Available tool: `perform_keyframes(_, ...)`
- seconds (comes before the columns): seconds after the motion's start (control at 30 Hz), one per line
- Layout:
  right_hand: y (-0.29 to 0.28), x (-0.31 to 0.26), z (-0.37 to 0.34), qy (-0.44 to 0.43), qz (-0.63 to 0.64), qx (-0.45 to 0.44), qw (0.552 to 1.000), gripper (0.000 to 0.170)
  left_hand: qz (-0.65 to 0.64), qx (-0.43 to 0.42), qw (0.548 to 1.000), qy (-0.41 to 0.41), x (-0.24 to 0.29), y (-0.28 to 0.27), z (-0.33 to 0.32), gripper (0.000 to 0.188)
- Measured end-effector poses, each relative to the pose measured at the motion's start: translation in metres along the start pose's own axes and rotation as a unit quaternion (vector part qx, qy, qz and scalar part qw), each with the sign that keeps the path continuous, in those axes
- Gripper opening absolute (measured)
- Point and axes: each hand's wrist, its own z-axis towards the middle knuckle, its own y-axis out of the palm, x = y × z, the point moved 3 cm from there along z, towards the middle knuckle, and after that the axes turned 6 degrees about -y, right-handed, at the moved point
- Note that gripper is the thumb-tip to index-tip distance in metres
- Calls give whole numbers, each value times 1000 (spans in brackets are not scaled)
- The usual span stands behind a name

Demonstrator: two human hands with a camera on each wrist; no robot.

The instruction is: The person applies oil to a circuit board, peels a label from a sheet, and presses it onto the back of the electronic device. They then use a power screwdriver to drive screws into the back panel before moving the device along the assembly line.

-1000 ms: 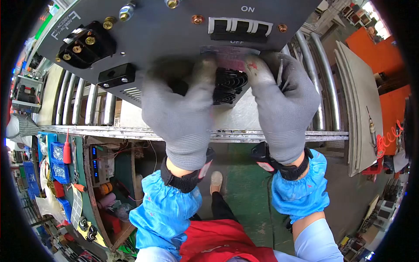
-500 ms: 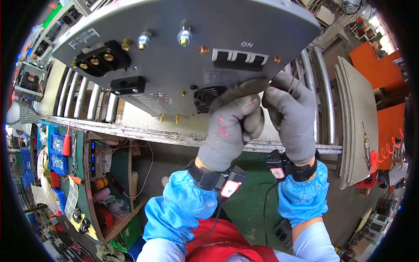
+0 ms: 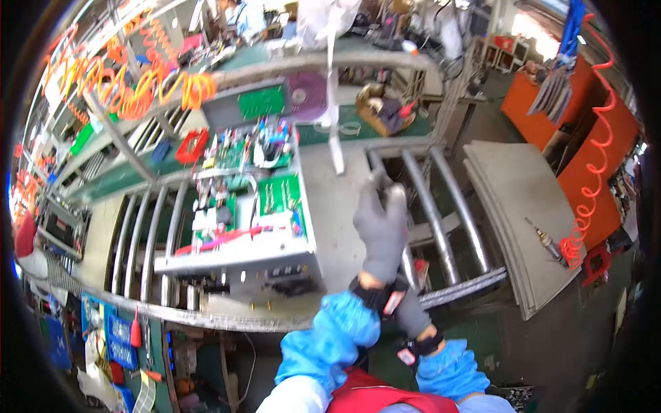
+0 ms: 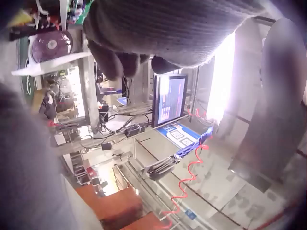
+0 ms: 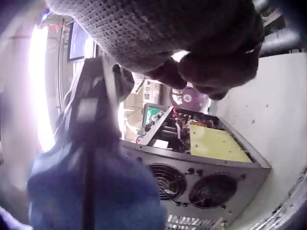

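My left hand (image 3: 382,230), in a grey knit glove, reaches over the roller conveyor to the right of an open-topped metal machine housing (image 3: 313,237). Its fingers are loosely bent, with nothing visible between them. Behind the left wrist, my right hand (image 3: 413,318) is partly hidden, low by the conveyor's front edge. In the right wrist view the right hand (image 5: 182,38) has curled fingers; I cannot tell whether they hold something. Round fans (image 5: 213,190) show in the housing's panel. Green circuit boards (image 3: 279,196) and wiring fill its inside.
Metal rollers (image 3: 434,206) run on both sides of the housing. Flat grey boards (image 3: 516,220) lean at the right, with a driver tool (image 3: 547,241) on a red coiled hose. Behind the housing lie a red tray (image 3: 191,146) and a purple disc (image 3: 306,96). Orange coiled hoses hang at upper left.
Both hands have come away from the housing's panel beside the switches. The left hand has reached out to the right, and the right hand has dropped behind it. The head view has tilted up.
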Motion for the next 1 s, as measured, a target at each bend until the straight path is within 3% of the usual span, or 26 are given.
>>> perform_keyframes(0.03,-2,7,-7,7,-65,-50,997,23,-26,40,999,14,-3,25,28,37)
perform_keyframes(0.1,-14,24,-13,50,-198,-181,962,19,37,97,994,32,1,67,81,42)
perform_keyframes(0.17,-61,-22,15,-52,-165,-202,964,17,37,217,972,83,-9,108,150,43)
perform_keyframes(0.2,-76,-33,25,337,126,-134,923,19,16,257,963,81,-11,113,194,44)
perform_keyframes(0.23,-109,-51,44,365,146,-46,918,22,-17,294,952,83,2,126,246,45)
perform_keyframes(0.3,-145,-41,49,340,124,-9,932,23,77,324,940,77,27,119,294,42)
perform_keyframes(0.33,-160,-35,45,355,151,32,922,23,131,351,920,112,-5,113,354,41)
perform_keyframes(0.4,-185,-17,32,369,202,80,904,26,170,339,916,128,-9,107,404,39)
perform_keyframes(0.43,-193,-10,30,379,205,101,897,37,156,299,935,109,15,97,399,38)
perform_keyframes(0.47,-201,-10,35,375,194,110,900,38,187,243,940,150,-1,90,432,35)
perform_keyframes(0.5,-207,-12,43,372,183,119,902,38,266,194,935,131,-17,88,462,28)
perform_keyframes(0.53,-212,-18,61,355,158,98,916,36,304,77,938,149,-44,85,505,25)
perform_keyframes(0.63,-226,-40,138,349,146,23,925,39,32,-124,984,125,-14,84,452,21)
perform_keyframes(0.67,-227,-60,172,299,99,20,949,39,-49,-161,984,52,-7,88,433,24)
perform_keyframes(0.7,-226,-73,205,239,129,-2,962,39,-129,-193,972,-22,-4,88,418,28)
perform_keyframes(0.77,-221,-90,273,146,82,-40,985,44,-43,-207,977,-15,12,86,396,39)
perform_keyframes(0.8,-211,-98,304,121,149,-38,981,44,-55,-210,976,-13,7,90,395,37)
perform_keyframes(0.9,-188,-137,388,53,173,-72,981,44,-30,-214,975,54,11,100,381,33)
perform_keyframes(1.0,-161,-143,449,54,196,-75,976,26,-33,-232,972,24,14,105,366,28)
